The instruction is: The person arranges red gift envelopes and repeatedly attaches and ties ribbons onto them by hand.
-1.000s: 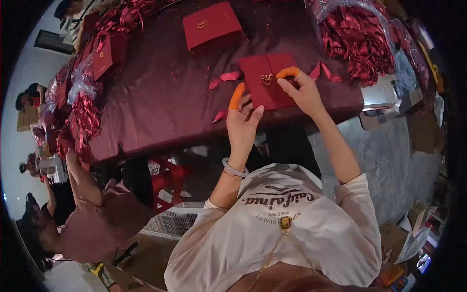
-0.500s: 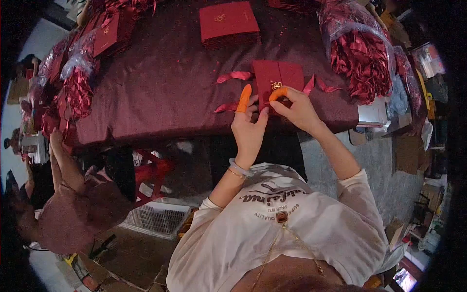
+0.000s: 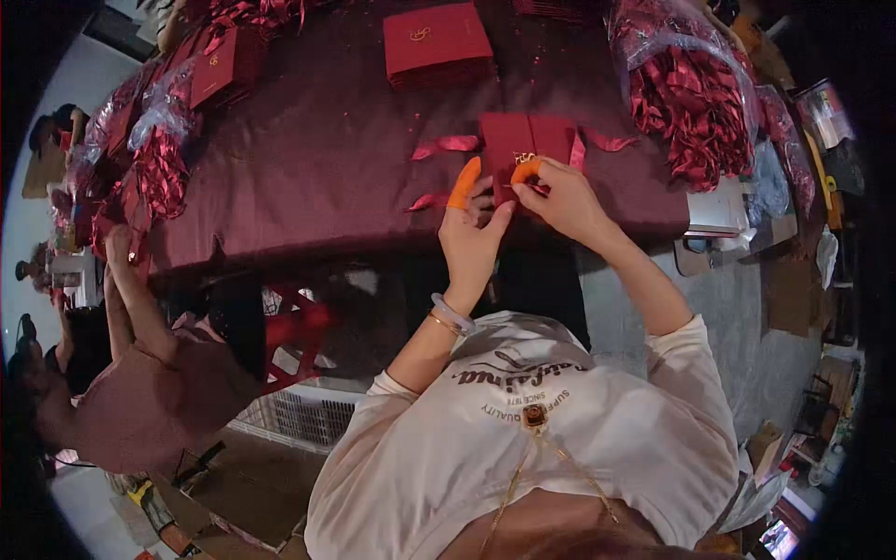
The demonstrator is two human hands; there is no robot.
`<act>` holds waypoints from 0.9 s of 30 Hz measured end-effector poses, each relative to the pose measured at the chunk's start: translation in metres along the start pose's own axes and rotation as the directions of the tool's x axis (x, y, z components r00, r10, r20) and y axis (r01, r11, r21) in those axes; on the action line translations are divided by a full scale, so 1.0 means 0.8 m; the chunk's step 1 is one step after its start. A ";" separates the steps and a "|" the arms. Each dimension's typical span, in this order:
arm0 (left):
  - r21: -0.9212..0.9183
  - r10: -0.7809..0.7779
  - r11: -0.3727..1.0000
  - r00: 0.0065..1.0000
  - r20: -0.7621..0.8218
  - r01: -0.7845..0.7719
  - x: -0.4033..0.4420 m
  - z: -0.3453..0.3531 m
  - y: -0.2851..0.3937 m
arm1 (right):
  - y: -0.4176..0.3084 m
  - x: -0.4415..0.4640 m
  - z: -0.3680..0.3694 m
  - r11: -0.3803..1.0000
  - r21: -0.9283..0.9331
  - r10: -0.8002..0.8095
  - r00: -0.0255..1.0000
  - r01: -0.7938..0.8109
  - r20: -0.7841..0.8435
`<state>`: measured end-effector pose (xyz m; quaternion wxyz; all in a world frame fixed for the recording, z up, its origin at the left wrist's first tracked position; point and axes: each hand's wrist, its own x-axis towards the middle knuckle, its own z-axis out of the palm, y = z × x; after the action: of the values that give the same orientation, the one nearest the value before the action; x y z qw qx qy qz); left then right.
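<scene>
A dark red folder [image 3: 504, 133] with a gold emblem lies near the table's front edge. Red ribbons [image 3: 446, 146] stick out from its left side, and another ribbon [image 3: 609, 142] trails off to the right. My left hand [image 3: 472, 233] is at the folder's lower left, index finger in an orange finger cot pointing up and thumb apart, by the folder's edge. Over the lower middle of the folder, my right hand [image 3: 565, 203] has its thumb and orange-covered index finger pinched together. What lies between those fingertips is too small to make out.
A stack of red folders [image 3: 437, 47] sits farther back on the dark tablecloth [image 3: 308, 159]. Plastic-wrapped red ribbon bundles [image 3: 686, 112] lie at right, others [image 3: 159, 168] at left. Another person [image 3: 159, 392] is at the left, and a white basket [image 3: 303, 417] stands below.
The view has shifted slightly. My right hand keeps its pinch near the emblem, and my left hand stays beside the folder. The person at left has moved their arms a little.
</scene>
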<state>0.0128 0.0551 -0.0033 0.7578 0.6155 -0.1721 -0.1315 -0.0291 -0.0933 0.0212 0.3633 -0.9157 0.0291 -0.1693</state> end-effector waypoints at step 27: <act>0.044 -0.073 0.996 0.997 0.032 0.072 -0.007 -0.002 -0.006 | -0.013 0.043 -0.025 0.993 -0.033 0.115 0.943 -0.110 0.311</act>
<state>0.0086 0.0581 -0.0093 0.7360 0.6352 -0.1653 -0.1657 -0.0043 -0.1047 0.0515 0.3652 -0.9306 0.0247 -0.0011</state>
